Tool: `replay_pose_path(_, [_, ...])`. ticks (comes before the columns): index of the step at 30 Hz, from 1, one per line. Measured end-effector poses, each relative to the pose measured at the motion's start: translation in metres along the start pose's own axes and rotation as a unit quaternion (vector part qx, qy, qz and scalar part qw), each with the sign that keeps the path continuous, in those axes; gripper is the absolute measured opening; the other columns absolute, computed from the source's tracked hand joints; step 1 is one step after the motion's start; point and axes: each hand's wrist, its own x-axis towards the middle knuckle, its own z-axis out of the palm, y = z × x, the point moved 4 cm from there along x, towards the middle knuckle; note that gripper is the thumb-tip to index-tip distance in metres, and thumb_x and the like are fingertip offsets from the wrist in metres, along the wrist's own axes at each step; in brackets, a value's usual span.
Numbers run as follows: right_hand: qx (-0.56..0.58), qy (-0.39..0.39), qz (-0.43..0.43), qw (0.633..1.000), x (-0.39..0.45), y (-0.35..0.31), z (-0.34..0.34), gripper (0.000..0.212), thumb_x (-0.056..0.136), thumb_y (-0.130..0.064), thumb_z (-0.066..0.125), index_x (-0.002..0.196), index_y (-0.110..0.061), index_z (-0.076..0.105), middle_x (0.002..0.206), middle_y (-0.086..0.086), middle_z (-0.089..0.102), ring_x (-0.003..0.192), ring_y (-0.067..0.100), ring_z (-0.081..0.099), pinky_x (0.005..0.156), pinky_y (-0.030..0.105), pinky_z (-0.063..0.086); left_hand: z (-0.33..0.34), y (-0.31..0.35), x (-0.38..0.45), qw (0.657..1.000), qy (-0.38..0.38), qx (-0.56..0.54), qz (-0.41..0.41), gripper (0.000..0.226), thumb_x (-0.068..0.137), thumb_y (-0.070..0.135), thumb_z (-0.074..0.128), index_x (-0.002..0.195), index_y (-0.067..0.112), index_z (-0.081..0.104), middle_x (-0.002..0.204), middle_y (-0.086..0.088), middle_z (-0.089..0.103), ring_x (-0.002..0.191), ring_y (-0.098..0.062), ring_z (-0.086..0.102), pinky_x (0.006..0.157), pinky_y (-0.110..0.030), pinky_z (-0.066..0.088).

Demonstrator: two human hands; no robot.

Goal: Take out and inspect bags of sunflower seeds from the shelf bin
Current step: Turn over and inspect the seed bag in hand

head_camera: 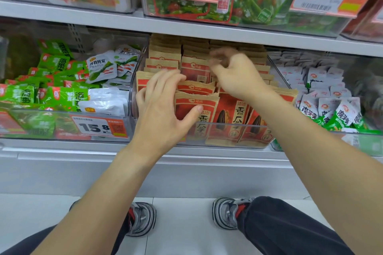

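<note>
Well, the sunflower seed bags (196, 107) are all in the clear bin (228, 125) on the middle shelf, standing in tight rows from its near lip to the far wall. My left hand (163, 109) is on the near-left bags, fingers spread and fairly straight over their tops, thumb pressed flat on the front of one bag; I would call that touching, not gripping. My right hand (234, 72) is further in, over the middle rows, fingers curled and blurred, so I cannot tell whether they pinch a bag top or are closing on air. No bag is clear of the bin, so I judge the task barely begun: lifting out and looking over is all left. Green packets (53, 93) fill the bin to the left, white packets (331, 97) the one to the right.
</note>
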Motion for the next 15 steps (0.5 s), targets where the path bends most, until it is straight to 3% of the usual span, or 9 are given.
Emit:
replay_pose_path(3, [-0.111,-0.047,0.036,0.992,0.009,-0.002,0.012,0.059,0.096,-0.025,0.056,0.153,-0.029,0.038,0.097,0.002,0.072,0.084,0.022,0.069,0.083,0.041,0.059,0.003,0.004,-0.003,1.000,0.014,0.002,-0.012,0.059,0.083,0.053,0.063,0.132,0.021,0.053,0.148,0.006,0.047,0.146,-0.014,0.029,0.108,-0.030,0.019])
replay_pose_path(7, [-0.102,-0.081,0.102,0.986,0.024,-0.005,0.013,0.061,0.092,-0.022,0.068,0.148,-0.031,0.047,0.144,0.005,0.057,0.116,0.026,0.064,0.101,0.039,0.053,0.005,0.003,-0.005,1.000,0.005,-0.006,-0.019,0.059,0.085,0.051,0.063,0.135,0.022,0.050,0.153,0.008,0.043,0.150,-0.010,0.022,0.107,-0.032,0.016])
replay_pose_path(9, [-0.069,-0.056,0.112,0.990,0.025,-0.003,0.012,0.056,0.085,-0.028,0.080,0.136,-0.033,0.056,0.138,0.001,0.060,0.114,0.023,0.064,0.097,0.034,0.053,0.005,0.003,-0.006,1.000,0.001,-0.015,-0.020,0.059,0.085,0.050,0.064,0.136,0.023,0.049,0.155,0.009,0.040,0.151,-0.009,0.020,0.107,-0.033,0.016])
replay_pose_path(12, [-0.062,0.006,0.098,0.993,0.022,0.002,0.009,0.040,0.076,-0.034,0.088,0.104,-0.036,0.061,0.109,-0.004,0.062,0.100,0.020,0.064,0.083,0.031,0.054,0.005,0.003,-0.006,0.999,-0.001,-0.026,-0.020,0.056,0.086,0.047,0.065,0.134,0.022,0.049,0.157,0.009,0.039,0.152,-0.007,0.018,0.106,-0.031,0.014])
replay_pose_path(15, [-0.072,0.040,0.063,0.995,0.016,0.004,0.009,0.030,0.078,-0.031,0.086,0.091,-0.036,0.059,0.110,-0.003,0.064,0.099,0.020,0.063,0.085,0.034,0.057,0.006,0.002,-0.007,0.999,-0.005,-0.026,-0.020,0.053,0.088,0.041,0.070,0.133,0.022,0.050,0.158,0.009,0.037,0.152,-0.007,0.016,0.106,-0.031,0.013])
